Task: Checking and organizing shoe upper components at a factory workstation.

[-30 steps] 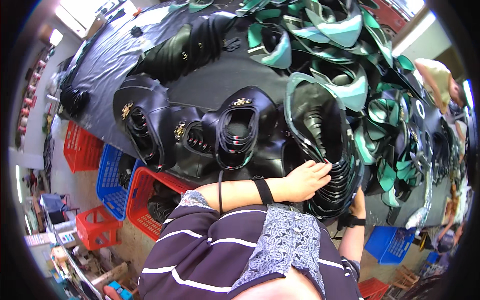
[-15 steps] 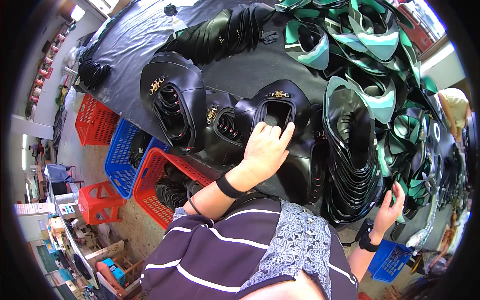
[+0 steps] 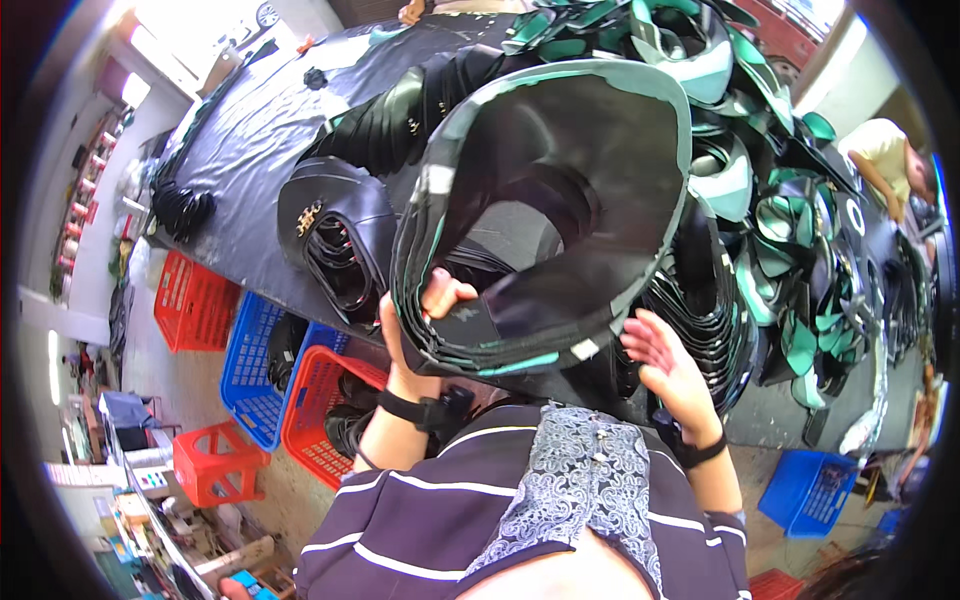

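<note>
A nested stack of black leather shoe uppers [image 3: 620, 160], with grey-green lining edges, is raised close in front of me and tilted so its open inside faces up. My left hand [image 3: 405, 325] grips its near left edge, thumb over the inner side and fingers outside. My right hand [image 3: 668, 368] is open beside the stack's near right edge, fingers stretched out; whether it touches cannot be made out. Left of the raised stack lies another stack of black shoe uppers [image 3: 360, 195] with a gold buckle ornament [image 3: 308, 219]. The raised stack hides much of the table behind it.
On the black-covered table [image 3: 250, 130], a long row of black uppers [image 3: 390, 120] lies behind, and a heap of green-lined uppers [image 3: 790, 230] fills the right. Red and blue crates [image 3: 250, 375] and a red stool [image 3: 210, 465] stand at left. Another person [image 3: 880, 160] is at far right.
My left hand has left the gold-buckled upper and now grips a raised stack. My right hand has moved left and up, to beside that stack. The view has shifted slightly.
</note>
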Action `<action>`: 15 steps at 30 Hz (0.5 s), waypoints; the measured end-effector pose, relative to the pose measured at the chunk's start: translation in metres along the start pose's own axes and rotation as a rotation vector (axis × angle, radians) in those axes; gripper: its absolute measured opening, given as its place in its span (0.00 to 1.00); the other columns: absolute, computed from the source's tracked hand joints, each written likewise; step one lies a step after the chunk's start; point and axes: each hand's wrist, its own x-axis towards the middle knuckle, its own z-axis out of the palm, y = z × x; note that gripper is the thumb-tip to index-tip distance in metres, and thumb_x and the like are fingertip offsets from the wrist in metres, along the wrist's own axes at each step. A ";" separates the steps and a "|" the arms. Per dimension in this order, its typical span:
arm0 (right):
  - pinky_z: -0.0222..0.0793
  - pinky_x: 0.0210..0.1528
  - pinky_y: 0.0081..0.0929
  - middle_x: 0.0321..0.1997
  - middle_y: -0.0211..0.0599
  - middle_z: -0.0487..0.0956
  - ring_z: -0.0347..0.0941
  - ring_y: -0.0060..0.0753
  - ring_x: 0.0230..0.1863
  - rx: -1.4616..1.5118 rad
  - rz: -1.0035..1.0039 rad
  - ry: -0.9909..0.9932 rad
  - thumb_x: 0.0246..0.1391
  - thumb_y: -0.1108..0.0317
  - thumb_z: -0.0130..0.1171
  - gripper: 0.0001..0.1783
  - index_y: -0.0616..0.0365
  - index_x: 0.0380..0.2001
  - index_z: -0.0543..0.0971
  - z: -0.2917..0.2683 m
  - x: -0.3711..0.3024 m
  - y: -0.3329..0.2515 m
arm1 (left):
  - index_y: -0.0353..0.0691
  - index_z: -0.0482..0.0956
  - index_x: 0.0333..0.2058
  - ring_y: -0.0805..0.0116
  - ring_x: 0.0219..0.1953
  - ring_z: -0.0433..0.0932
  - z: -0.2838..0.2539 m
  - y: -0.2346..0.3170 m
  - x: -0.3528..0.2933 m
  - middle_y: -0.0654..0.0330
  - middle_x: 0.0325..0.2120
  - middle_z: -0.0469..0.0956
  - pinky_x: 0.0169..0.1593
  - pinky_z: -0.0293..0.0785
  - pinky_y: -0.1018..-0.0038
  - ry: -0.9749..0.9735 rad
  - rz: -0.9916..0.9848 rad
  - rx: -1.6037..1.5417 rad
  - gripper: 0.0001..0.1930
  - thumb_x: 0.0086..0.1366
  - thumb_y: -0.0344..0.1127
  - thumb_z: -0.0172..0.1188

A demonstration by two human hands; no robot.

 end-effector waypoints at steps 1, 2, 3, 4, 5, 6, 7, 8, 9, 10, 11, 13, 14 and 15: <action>0.51 0.56 0.28 0.56 0.43 0.57 0.56 0.32 0.56 0.156 -0.023 -0.015 0.40 0.70 0.56 0.42 0.59 0.57 0.47 -0.003 0.006 0.009 | 0.41 0.68 0.30 0.75 0.20 0.60 0.009 -0.013 -0.002 0.67 0.19 0.59 0.45 0.63 0.68 0.018 -0.080 -0.195 0.09 0.53 0.38 0.49; 0.50 0.56 0.30 0.57 0.44 0.56 0.55 0.36 0.56 0.316 -0.108 -0.091 0.39 0.60 0.60 0.47 0.57 0.58 0.45 -0.003 0.011 0.013 | 0.41 0.68 0.25 0.77 0.18 0.55 0.017 -0.021 -0.005 0.69 0.15 0.52 0.44 0.62 0.69 0.045 -0.152 -0.390 0.08 0.53 0.39 0.49; 0.49 0.57 0.31 0.57 0.44 0.56 0.54 0.38 0.57 0.425 -0.142 -0.105 0.38 0.56 0.61 0.49 0.57 0.58 0.44 0.000 0.011 0.012 | 0.40 0.69 0.24 0.74 0.22 0.61 0.020 -0.024 -0.004 0.67 0.16 0.58 0.46 0.60 0.70 -0.048 -0.228 -0.454 0.11 0.53 0.42 0.48; 0.48 0.57 0.32 0.57 0.45 0.56 0.54 0.39 0.57 0.533 -0.176 -0.119 0.37 0.52 0.62 0.51 0.58 0.58 0.44 0.003 0.011 0.011 | 0.37 0.69 0.24 0.69 0.27 0.65 0.029 -0.026 -0.012 0.63 0.19 0.64 0.45 0.61 0.71 0.167 -0.181 -0.103 0.16 0.53 0.46 0.46; 0.47 0.57 0.30 0.57 0.44 0.56 0.53 0.36 0.58 0.628 -0.236 -0.191 0.40 0.57 0.60 0.47 0.60 0.57 0.45 0.007 0.012 0.003 | 0.37 0.70 0.25 0.72 0.24 0.64 0.040 -0.023 -0.013 0.64 0.17 0.63 0.45 0.61 0.71 0.219 -0.295 0.030 0.13 0.53 0.43 0.46; 0.47 0.57 0.30 0.57 0.44 0.56 0.53 0.36 0.58 0.626 -0.233 -0.179 0.40 0.57 0.60 0.47 0.60 0.57 0.45 0.007 0.013 0.004 | 0.37 0.72 0.25 0.76 0.21 0.62 0.047 -0.022 -0.015 0.66 0.16 0.62 0.44 0.62 0.72 0.270 -0.409 0.166 0.12 0.53 0.40 0.47; 0.47 0.57 0.29 0.56 0.43 0.57 0.53 0.35 0.57 0.510 -0.167 -0.025 0.42 0.61 0.59 0.44 0.61 0.57 0.46 0.006 0.013 0.006 | 0.40 0.72 0.24 0.74 0.21 0.61 0.041 -0.030 -0.018 0.66 0.14 0.60 0.42 0.63 0.72 0.239 -0.449 0.185 0.11 0.52 0.40 0.45; 0.48 0.57 0.27 0.56 0.42 0.57 0.53 0.33 0.57 0.399 -0.098 0.114 0.44 0.64 0.57 0.41 0.61 0.57 0.47 0.009 0.014 0.007 | 0.41 0.71 0.22 0.76 0.19 0.58 0.032 -0.036 -0.021 0.68 0.12 0.57 0.40 0.61 0.74 0.147 -0.462 0.080 0.11 0.51 0.41 0.44; 0.49 0.56 0.24 0.56 0.40 0.58 0.55 0.30 0.56 0.305 -0.156 0.107 0.47 0.73 0.51 0.35 0.62 0.56 0.48 0.012 0.011 0.010 | 0.43 0.70 0.21 0.77 0.18 0.56 0.030 -0.042 -0.023 0.69 0.12 0.55 0.39 0.60 0.75 0.147 -0.470 -0.003 0.11 0.51 0.41 0.44; 0.51 0.55 0.24 0.55 0.40 0.59 0.57 0.30 0.54 0.314 -0.197 0.144 0.46 0.74 0.51 0.34 0.62 0.56 0.49 0.020 0.009 0.006 | 0.44 0.69 0.19 0.77 0.17 0.55 0.027 -0.046 -0.023 0.69 0.12 0.53 0.38 0.59 0.76 0.149 -0.475 -0.084 0.10 0.51 0.41 0.43; 0.52 0.54 0.24 0.54 0.39 0.60 0.57 0.29 0.54 0.272 -0.208 0.159 0.46 0.75 0.51 0.34 0.62 0.55 0.49 0.021 0.005 0.006 | 0.41 0.65 0.17 0.72 0.21 0.59 0.022 -0.045 -0.024 0.66 0.16 0.60 0.43 0.60 0.72 0.153 -0.536 -0.080 0.13 0.48 0.45 0.43; 0.54 0.53 0.25 0.50 0.37 0.63 0.59 0.27 0.51 0.182 -0.248 0.141 0.44 0.76 0.53 0.33 0.62 0.53 0.52 0.024 0.000 0.003 | 0.41 0.66 0.16 0.71 0.21 0.62 0.002 -0.052 -0.022 0.66 0.15 0.61 0.43 0.61 0.71 -0.169 -0.408 -0.275 0.15 0.49 0.46 0.45; 0.56 0.51 0.25 0.48 0.36 0.64 0.61 0.26 0.49 0.140 -0.315 0.170 0.44 0.78 0.53 0.31 0.62 0.52 0.54 0.025 -0.005 0.004 | 0.40 0.67 0.17 0.69 0.23 0.65 -0.002 -0.057 -0.018 0.65 0.16 0.63 0.43 0.62 0.70 -0.307 -0.373 -0.361 0.15 0.50 0.47 0.45; 0.57 0.51 0.25 0.47 0.36 0.65 0.62 0.26 0.48 0.098 -0.325 0.204 0.44 0.78 0.54 0.30 0.61 0.51 0.55 0.027 -0.011 0.002 | 0.36 0.72 0.24 0.65 0.31 0.71 -0.016 -0.057 -0.023 0.59 0.21 0.70 0.44 0.65 0.69 -0.229 -0.380 -0.250 0.18 0.51 0.48 0.46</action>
